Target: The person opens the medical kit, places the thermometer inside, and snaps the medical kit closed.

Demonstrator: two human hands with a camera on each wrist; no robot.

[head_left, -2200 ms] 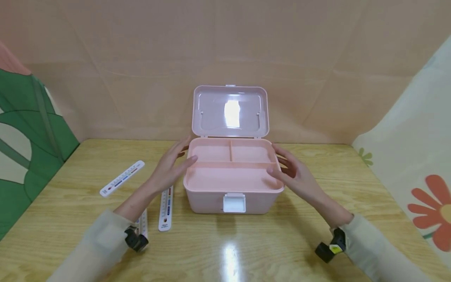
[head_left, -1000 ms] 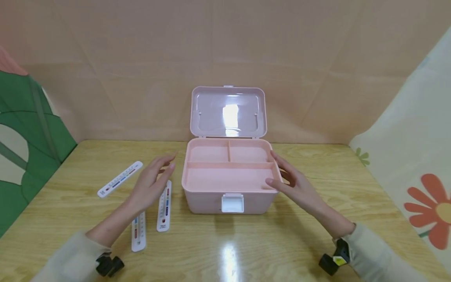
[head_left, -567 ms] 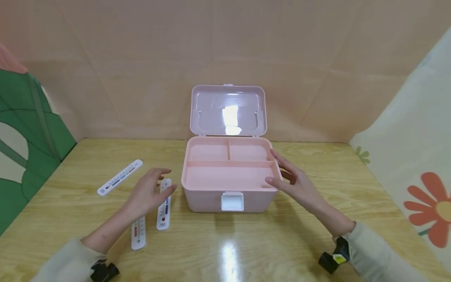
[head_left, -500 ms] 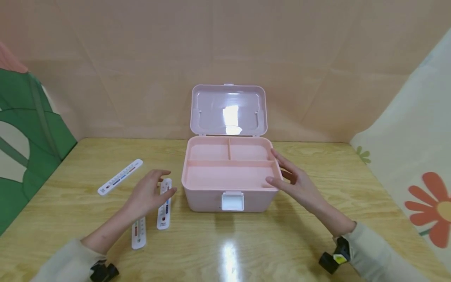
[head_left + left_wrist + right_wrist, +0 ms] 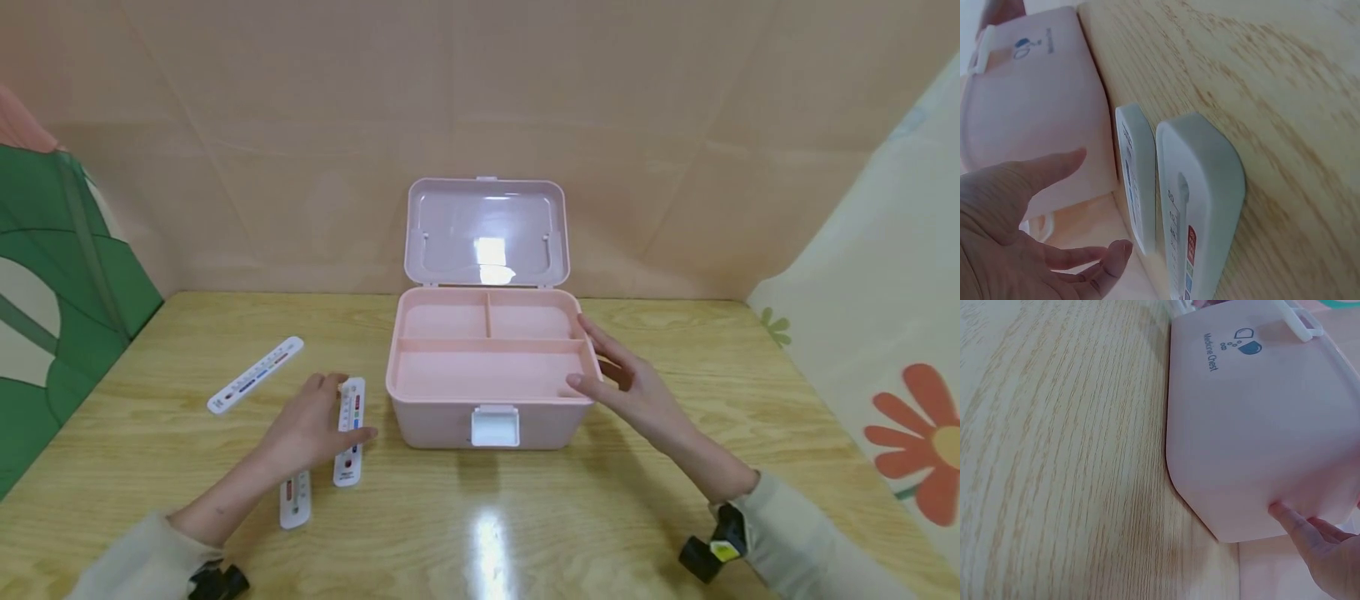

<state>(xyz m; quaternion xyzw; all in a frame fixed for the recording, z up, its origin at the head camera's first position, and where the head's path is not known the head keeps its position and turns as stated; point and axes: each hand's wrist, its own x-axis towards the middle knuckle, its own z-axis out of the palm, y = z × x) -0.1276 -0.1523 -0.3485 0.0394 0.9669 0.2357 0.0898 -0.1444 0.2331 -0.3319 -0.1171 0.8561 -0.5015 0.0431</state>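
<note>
A pink medicine chest [image 5: 427,427] stands with its lid [image 5: 446,237] up; the divided tray on top looks empty. My right hand [image 5: 641,392] holds its right side, thumb over the rim and fingers along the outer wall [image 5: 1272,456]. Over a white flat thermometer [image 5: 347,471] beside the chest hovers my left hand [image 5: 303,429], fingers and thumb spread on either side. The left wrist view shows a gap between that hand and the thermometers. Another thermometer [image 5: 296,508] lies partly hidden under the left wrist. A third thermometer [image 5: 255,375] lies slanted further left.
The wooden table [image 5: 420,533] reaches back to a beige cloth backdrop [image 5: 300,167]. Behind the right edge hangs a white cloth with a red flower [image 5: 926,446], and a green patterned cloth [image 5: 45,333] hangs at the left. The chest has a white front latch [image 5: 495,427].
My left hand has let go of the chest's left side and moved left and down over the nearest thermometer. The right hand has stayed on the chest.
</note>
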